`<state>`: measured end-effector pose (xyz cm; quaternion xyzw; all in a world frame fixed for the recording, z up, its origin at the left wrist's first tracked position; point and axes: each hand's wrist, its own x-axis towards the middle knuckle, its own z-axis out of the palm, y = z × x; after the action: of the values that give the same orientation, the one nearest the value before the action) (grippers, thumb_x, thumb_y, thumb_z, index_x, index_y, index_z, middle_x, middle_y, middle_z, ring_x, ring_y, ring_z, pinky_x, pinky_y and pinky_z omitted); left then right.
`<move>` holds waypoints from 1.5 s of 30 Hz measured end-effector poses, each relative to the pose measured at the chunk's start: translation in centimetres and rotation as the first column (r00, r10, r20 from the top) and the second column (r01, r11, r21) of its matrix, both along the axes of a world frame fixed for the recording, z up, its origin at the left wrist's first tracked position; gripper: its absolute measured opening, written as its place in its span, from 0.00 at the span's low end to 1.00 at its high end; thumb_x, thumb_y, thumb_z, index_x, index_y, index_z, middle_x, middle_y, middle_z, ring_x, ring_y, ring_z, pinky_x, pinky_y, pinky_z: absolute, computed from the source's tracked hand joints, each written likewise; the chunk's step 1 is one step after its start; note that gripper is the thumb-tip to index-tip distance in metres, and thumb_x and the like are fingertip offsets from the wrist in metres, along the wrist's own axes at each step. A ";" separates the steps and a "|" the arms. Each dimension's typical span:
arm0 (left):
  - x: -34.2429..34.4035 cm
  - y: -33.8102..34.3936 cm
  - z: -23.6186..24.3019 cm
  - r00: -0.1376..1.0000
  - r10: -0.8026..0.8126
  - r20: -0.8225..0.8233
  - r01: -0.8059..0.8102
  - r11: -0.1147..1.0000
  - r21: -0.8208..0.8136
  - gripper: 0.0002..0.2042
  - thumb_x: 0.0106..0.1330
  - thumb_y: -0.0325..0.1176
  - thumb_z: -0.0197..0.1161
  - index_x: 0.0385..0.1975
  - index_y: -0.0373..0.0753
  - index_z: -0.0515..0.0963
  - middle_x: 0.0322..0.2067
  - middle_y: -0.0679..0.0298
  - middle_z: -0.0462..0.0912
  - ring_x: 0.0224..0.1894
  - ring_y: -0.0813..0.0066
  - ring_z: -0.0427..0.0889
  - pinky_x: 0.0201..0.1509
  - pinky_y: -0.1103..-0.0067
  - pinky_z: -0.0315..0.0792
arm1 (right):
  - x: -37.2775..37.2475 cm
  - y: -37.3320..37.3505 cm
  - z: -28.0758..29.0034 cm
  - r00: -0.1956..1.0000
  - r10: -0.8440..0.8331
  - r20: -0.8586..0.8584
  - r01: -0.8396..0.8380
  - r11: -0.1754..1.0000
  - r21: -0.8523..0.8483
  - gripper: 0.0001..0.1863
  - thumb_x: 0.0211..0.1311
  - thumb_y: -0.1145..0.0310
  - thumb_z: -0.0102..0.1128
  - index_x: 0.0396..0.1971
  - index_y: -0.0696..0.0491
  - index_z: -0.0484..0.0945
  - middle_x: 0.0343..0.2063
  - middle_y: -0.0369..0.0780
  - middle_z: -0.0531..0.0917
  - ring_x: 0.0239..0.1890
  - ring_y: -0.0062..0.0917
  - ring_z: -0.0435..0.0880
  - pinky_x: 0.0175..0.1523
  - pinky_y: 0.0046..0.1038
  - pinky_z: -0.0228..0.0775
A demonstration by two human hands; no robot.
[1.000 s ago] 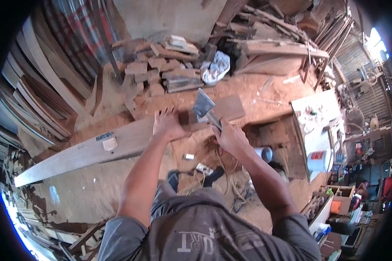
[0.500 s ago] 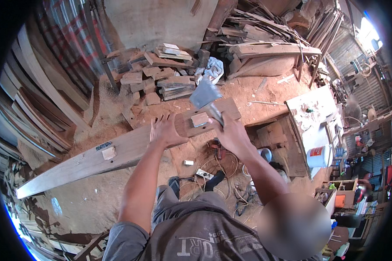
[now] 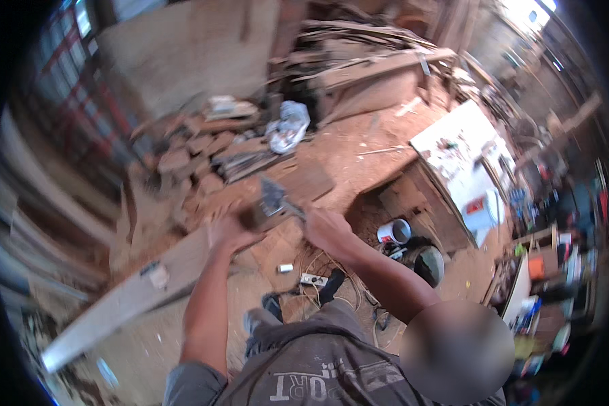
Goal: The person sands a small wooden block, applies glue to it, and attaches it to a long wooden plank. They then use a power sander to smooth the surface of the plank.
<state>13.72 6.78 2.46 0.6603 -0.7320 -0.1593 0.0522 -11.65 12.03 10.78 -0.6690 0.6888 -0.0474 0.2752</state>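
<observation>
A long, thick wooden plank (image 3: 172,274) runs diagonally from the lower left up to the middle right. My left hand (image 3: 231,231) lies on it, thumb stretched apart, its other fingers smeared by motion. My right hand (image 3: 326,230) is closed round the handle of a hatchet-like tool (image 3: 274,197) with a broad grey metal blade. That blade hangs over the plank just right of my left hand, above a brown wooden block (image 3: 269,220); whether they touch is hidden by blur. A small pale wood piece (image 3: 158,276) sits farther left on the plank.
Wood offcuts (image 3: 199,152) and a white plastic bag (image 3: 288,127) lie beyond the plank. To the right stand a white-topped table (image 3: 453,139), a white bucket (image 3: 484,208) and another bucket (image 3: 394,231). Cords and a power strip (image 3: 313,279) lie by my feet.
The tool in my right hand has come down and left, close to my left hand. The whole view has shifted and tilted, so the surroundings look blurred. My left hand stays on the plank.
</observation>
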 end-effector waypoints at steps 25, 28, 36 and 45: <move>-7.9 23.4 -12.1 0.938 0.341 0.066 -0.330 0.935 -0.131 0.49 0.63 0.48 0.80 0.79 0.32 0.62 0.81 0.40 0.57 0.83 0.41 0.56 0.85 0.52 0.54 | -61.2 0.4 -23.9 0.301 -0.894 0.332 0.949 0.316 -0.008 0.44 0.79 0.32 0.47 0.37 0.67 0.85 0.34 0.52 0.89 0.41 0.43 0.90 0.49 0.46 0.80; -7.7 31.0 -15.8 0.898 0.439 -0.004 -0.407 0.835 0.370 0.45 0.64 0.47 0.80 0.75 0.27 0.68 0.76 0.39 0.67 0.80 0.41 0.63 0.84 0.57 0.58 | -70.5 -1.8 -28.1 0.125 -0.841 0.527 0.990 0.137 -0.018 0.43 0.73 0.36 0.55 0.57 0.69 0.79 0.50 0.58 0.84 0.53 0.48 0.82 0.58 0.46 0.71; -9.6 37.9 -18.3 0.873 0.475 0.108 -0.291 0.331 0.898 0.47 0.69 0.68 0.67 0.77 0.34 0.69 0.72 0.36 0.73 0.77 0.43 0.71 0.81 0.62 0.63 | -50.5 1.8 -33.8 0.652 -0.616 0.441 0.705 0.281 -0.651 0.16 0.67 0.73 0.63 0.51 0.66 0.80 0.46 0.54 0.84 0.52 0.49 0.82 0.62 0.48 0.71; -2.5 38.4 -35.8 0.974 -0.228 -0.005 0.129 0.531 0.837 0.35 0.66 0.70 0.67 0.64 0.51 0.86 0.81 0.46 0.60 0.82 0.41 0.57 0.85 0.50 0.53 | -8.1 24.9 -72.9 0.967 0.122 0.222 -0.221 0.833 0.508 0.20 0.67 0.64 0.63 0.56 0.52 0.84 0.53 0.52 0.87 0.54 0.51 0.87 0.58 0.51 0.80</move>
<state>11.26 45.13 -33.38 0.5350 -0.6341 -0.4564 -0.3215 -19.74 36.98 -62.10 -0.6197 0.5844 0.1085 0.5126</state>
